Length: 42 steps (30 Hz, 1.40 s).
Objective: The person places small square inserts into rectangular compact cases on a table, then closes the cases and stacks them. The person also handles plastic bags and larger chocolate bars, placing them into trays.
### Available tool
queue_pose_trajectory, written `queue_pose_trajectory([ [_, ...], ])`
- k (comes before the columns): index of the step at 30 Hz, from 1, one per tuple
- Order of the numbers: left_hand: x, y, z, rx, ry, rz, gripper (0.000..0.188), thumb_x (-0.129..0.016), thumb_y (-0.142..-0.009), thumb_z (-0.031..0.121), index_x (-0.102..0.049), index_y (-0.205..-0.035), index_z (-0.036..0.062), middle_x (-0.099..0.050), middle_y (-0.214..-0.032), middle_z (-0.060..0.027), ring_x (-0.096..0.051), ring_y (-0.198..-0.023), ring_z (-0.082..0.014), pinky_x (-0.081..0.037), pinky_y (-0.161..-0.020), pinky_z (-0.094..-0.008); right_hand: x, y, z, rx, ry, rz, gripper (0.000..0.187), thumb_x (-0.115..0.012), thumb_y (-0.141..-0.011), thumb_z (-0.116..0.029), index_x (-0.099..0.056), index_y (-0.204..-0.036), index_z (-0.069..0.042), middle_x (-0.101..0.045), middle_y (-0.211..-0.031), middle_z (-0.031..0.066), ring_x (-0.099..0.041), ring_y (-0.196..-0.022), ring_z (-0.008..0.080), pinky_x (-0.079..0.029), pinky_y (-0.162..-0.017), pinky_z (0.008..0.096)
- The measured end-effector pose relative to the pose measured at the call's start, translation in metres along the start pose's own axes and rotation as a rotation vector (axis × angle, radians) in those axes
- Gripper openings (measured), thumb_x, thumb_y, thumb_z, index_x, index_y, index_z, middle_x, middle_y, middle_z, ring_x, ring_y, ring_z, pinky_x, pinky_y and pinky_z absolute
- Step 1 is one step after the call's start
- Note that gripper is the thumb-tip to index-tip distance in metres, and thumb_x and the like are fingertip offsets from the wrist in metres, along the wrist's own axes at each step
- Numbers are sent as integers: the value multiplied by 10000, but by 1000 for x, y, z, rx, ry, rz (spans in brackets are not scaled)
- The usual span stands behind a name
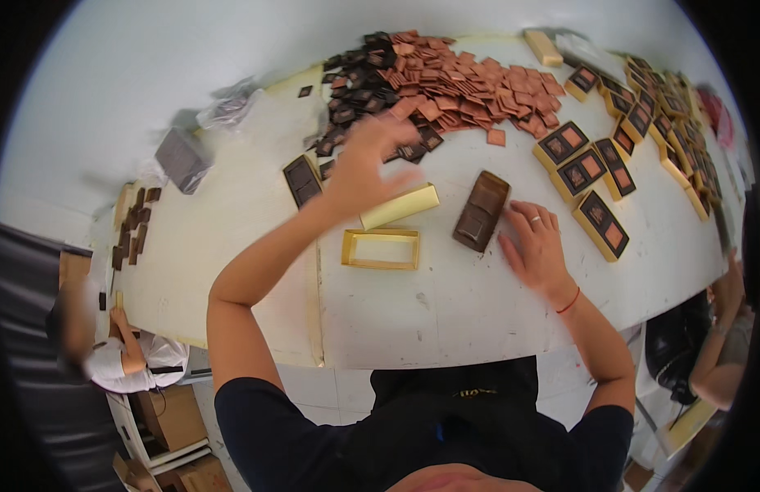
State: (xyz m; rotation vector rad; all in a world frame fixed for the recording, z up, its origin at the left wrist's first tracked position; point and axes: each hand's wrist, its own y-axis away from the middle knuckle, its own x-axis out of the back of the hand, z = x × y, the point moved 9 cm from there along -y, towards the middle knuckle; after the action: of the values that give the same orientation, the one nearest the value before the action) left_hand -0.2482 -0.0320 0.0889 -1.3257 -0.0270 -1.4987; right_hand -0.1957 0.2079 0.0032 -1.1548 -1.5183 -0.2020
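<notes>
Already, gold rectangular boxes (600, 228) sit filled, but our brown plastic two-part tray (482, 211) lies seemingly empty beside our right hand (541, 250), fingers (526, 211) released; our left hand (365, 174) is too blurred to tell.

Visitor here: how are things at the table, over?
Left hand open, blurred, near the pile of squares. Right hand open beside the brown tray. Tray seems unblocked; gold box pieces lie left.

From afar I count two hands (539, 248), one unfilled gold box (380, 265), two heaps of squares (478, 92), two co-workers (111, 362).
</notes>
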Motion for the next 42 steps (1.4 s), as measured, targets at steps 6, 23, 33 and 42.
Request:
queue_pose_trajectory([
  [6, 119, 68, -277, 747, -920, 158, 666, -786, -750, 370, -585, -1316, 82, -533, -1391, -223, -447, -1334, -400, -374, -1081, -498, 1, 6, 5, -13, -10, 9, 403, -688, -811, -120, -582, -1184, -11, -574, -1225, 148, -524, -1145, 325, -390, -954, 424],
  [23, 392, -95, -38, 272, 114, 893, 290, -651, -953, 234, -665, -1060, -35, -704, -1012, -97, -658, -915, -175, -527, -821, -285, 45, 4, -13, 0, -399, 366, 347, -678, -846, -33, -619, -1188, -52, -570, -1285, 153, -532, -1180, 332, -427, -992, 393],
  [33, 268, -46, 58, 363, 778, 760, 210, -499, -982, 41, -580, -1154, -50, -610, -1191, -134, -601, -1069, -186, -436, -1141, -434, 2, 3, -143, -102, -2642, -480, 710, -308, -1014, -589, -346, -1500, -72, -436, -1478, 138, -401, -1381, 319, -370, -1101, 542],
  [42, 178, 97, 157, 64, 181, 622, 673, -641, -946, 287, -350, -1471, -16, -401, -1468, -176, -462, -1314, -343, -359, -1145, -490, 24, 29, -20, -348, -1901, 22, 539, -383, -1032, -412, -448, -1431, -55, -505, -1429, 106, -484, -1316, 284, -400, -1095, 467],
])
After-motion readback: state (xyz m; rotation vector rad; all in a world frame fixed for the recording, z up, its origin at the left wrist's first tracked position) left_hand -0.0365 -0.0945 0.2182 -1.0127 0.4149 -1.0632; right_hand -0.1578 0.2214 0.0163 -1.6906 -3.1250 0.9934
